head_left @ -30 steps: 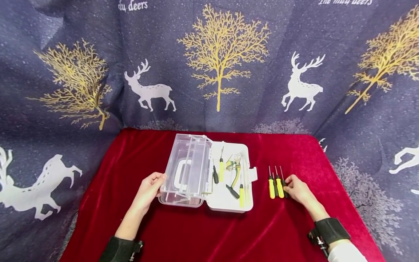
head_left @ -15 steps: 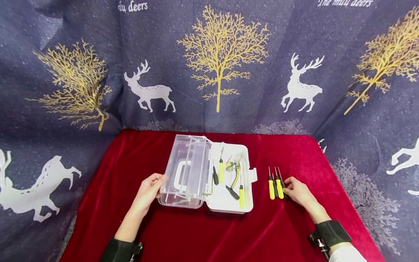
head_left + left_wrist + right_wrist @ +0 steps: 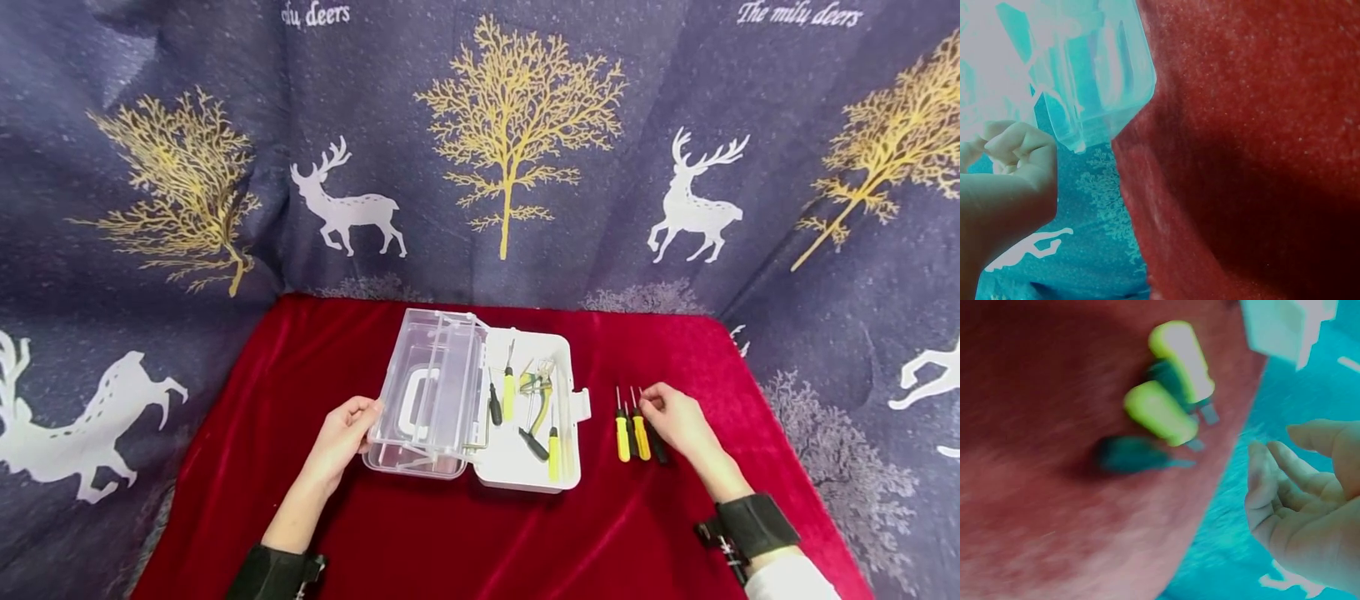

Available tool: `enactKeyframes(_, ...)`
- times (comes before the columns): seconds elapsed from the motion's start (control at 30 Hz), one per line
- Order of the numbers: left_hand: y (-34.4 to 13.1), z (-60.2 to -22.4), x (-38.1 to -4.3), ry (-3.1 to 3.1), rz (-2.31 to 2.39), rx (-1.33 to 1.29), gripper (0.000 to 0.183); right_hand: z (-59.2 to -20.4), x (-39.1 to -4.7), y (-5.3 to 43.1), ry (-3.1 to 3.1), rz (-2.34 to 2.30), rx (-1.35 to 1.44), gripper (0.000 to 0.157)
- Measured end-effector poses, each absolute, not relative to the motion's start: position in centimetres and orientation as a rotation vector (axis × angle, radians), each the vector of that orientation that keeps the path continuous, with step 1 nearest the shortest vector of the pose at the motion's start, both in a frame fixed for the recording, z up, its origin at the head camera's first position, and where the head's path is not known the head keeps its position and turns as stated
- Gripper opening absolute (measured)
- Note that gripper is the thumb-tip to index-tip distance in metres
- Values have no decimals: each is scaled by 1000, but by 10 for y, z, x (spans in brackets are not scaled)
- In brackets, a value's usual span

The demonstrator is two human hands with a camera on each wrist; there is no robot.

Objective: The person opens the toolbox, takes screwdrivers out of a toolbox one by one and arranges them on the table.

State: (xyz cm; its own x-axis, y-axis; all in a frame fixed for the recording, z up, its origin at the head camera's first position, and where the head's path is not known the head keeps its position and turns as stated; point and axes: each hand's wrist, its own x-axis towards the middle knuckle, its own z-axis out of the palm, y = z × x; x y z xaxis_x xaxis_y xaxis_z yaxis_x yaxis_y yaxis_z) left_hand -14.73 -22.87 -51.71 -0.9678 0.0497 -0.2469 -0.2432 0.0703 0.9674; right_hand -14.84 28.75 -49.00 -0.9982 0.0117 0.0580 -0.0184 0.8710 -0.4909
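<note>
A white toolbox (image 3: 501, 468) lies opened out on the red cloth, its clear plastic lid (image 3: 399, 367) folded to the left. My left hand (image 3: 341, 437) pinches the lid's near left edge; in the left wrist view its fingers (image 3: 1019, 147) are curled. Right of the box lie two yellow screwdrivers (image 3: 623, 442) and two black ones. My right hand (image 3: 681, 423) hovers at the shaft end of the rightmost black screwdriver (image 3: 659, 450), covering its tip in the head view. In the right wrist view the thumb and fingers (image 3: 1261, 478) stand apart with nothing between them.
Inside the box lie yellow screwdrivers (image 3: 508, 398), black screwdrivers (image 3: 496, 408) and green-yellow pliers (image 3: 546, 400). The box's white latch (image 3: 581, 405) sticks out to the right. Behind the table hangs a dark blue curtain (image 3: 450, 192) with deer and trees.
My right hand has let go of the rightmost black screwdriver's handle and moved forward and slightly left, toward the shafts. The left hand and lid stay in place.
</note>
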Motion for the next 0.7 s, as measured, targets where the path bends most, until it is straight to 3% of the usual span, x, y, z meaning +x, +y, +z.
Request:
enactKeyframes(0.27, -229, -516, -148, 2143, 2011, -188, 34, -450, -170, 223, -2935, 834, 200, 9)
enactKeyframes(0.7, -228, -519, -150, 2107, 2027, -188, 33, -423, -202, 136, -3084, 799, 349, 13)
